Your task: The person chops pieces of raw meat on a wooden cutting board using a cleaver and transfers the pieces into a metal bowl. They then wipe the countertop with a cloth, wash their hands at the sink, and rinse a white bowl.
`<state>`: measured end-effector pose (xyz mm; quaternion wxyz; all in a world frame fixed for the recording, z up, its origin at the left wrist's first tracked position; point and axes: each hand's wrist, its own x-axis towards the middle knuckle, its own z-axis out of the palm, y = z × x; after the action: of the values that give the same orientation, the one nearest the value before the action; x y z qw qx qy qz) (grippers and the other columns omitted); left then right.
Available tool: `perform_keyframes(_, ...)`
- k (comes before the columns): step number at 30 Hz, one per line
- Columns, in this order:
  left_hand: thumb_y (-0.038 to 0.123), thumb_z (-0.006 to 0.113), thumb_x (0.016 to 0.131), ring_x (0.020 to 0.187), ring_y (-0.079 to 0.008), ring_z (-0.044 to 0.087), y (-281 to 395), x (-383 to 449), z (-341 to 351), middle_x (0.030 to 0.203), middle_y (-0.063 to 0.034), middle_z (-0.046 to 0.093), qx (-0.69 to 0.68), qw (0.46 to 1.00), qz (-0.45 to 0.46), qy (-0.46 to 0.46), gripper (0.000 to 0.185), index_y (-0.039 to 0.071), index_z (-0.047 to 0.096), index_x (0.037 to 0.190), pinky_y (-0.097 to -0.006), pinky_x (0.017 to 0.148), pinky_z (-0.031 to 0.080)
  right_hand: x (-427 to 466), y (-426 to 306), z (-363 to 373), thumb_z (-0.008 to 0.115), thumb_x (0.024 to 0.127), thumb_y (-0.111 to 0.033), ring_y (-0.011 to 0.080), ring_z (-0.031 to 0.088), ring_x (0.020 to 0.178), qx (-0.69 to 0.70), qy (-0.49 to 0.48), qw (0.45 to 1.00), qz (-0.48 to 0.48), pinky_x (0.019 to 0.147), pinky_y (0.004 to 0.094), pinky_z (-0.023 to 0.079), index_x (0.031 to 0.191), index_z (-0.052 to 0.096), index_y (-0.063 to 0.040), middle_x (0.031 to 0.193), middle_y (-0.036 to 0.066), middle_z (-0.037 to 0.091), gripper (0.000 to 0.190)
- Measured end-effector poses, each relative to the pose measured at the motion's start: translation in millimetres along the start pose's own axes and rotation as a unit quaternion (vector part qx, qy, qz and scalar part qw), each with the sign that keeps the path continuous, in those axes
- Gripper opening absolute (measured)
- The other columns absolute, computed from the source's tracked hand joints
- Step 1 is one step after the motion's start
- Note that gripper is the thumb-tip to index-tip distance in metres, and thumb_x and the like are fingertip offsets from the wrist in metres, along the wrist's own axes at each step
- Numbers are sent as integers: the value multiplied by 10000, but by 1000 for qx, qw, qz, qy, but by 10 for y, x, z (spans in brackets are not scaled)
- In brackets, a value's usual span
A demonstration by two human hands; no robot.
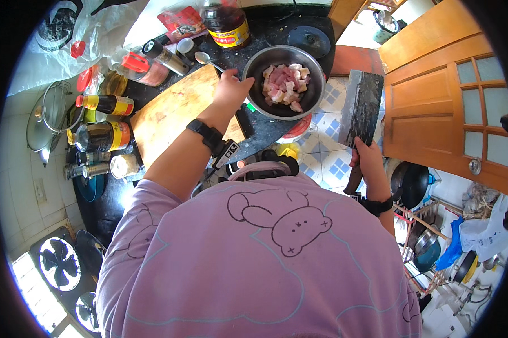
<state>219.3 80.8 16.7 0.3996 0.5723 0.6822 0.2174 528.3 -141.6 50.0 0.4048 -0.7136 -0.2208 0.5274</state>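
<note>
My left hand (232, 91) is at the left rim of a steel bowl (319, 95); one digit overlaps the rim. Whether it grips the bowl is unclear. Cut chunks of raw, fatty meat (285, 84) lie heaped in the bowl. Just beyond my left fingers is a metal spoon (203, 58), its handle partly hidden by them. Under my left forearm lies a wooden cutting board (173, 105). My right hand (366, 158) grips the handle of a cleaver (361, 107) with a dark, stained blade, held out over the tiled floor, right of the counter.
Sauce bottles (104, 136), a spice grinder (165, 57) and jars crowd the counter's left side. Behind the bowl stand a large dark bottle (225, 25) and a round dark lid (309, 41). A wooden door (423, 114) and a dish rack (423, 241) are to the right.
</note>
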Motion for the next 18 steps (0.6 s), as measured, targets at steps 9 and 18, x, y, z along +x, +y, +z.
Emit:
perform_keyframes(9, 207, 637, 926, 861, -185, 664, -155, -127, 210, 999, -62, 649, -257, 936, -153, -188, 338, 51, 523, 1204, -350, 704, 543, 32, -7, 7, 533, 995, -219, 144, 504, 436, -4, -14, 1000, -5, 447, 285, 437, 871, 502, -54, 579, 21, 503, 209)
perform_keyframes(18, 314, 646, 923, 964, -183, 620, -286, -438, -425, 1090, -83, 669, -137, 973, -52, -177, 527, -2, 542, 1332, -320, 845, 496, 140, -173, 305, 564, 938, -187, 147, 513, 449, -64, -44, 995, -70, 465, 288, 446, 928, 508, -22, 584, 27, 510, 175)
